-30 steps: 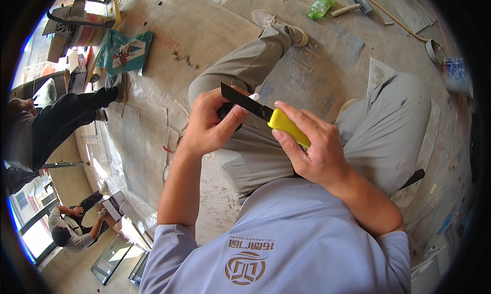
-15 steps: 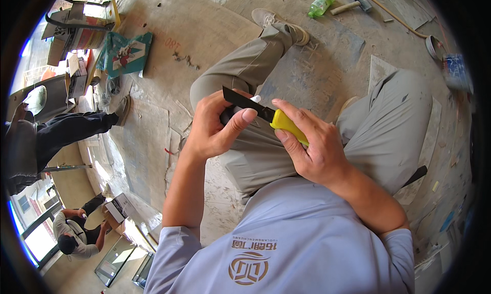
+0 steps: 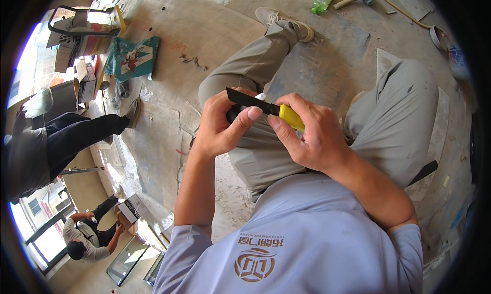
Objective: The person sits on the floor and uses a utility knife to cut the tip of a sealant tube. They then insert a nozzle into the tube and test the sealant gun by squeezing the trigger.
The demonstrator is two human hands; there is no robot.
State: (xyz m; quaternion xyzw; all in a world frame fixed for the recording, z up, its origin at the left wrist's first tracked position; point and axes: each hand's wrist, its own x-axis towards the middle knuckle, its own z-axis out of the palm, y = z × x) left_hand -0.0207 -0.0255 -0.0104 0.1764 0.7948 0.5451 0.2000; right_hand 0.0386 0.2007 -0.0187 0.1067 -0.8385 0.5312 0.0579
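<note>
Where the bent legs in grey trousers (image 3: 394, 102) form a lap above the floor (image 3: 215, 23), the right hand (image 3: 319, 135) and left hand (image 3: 215, 127) come close together, presumably to keep small things near and in plain sight. The right hand is closed around the yellow handle (image 3: 291, 118) of a cutter knife (image 3: 271, 108), thumb opposing fingers, likely for firm control away from the edge. Its black blade (image 3: 248, 99) points left, passing over the left hand's curled fingers; whether it rests on them is unclear. That left hand is narrowly closed on a dark piece (image 3: 233, 113), partly hidden by the blade. A white tip (image 3: 261, 96) shows just beyond; I cannot tell whether it belongs to that piece. Farther off, a hammer (image 3: 350, 0) and green plastic bottle (image 3: 323, 0) lie near each other, apparently out of the legs' way.
</note>
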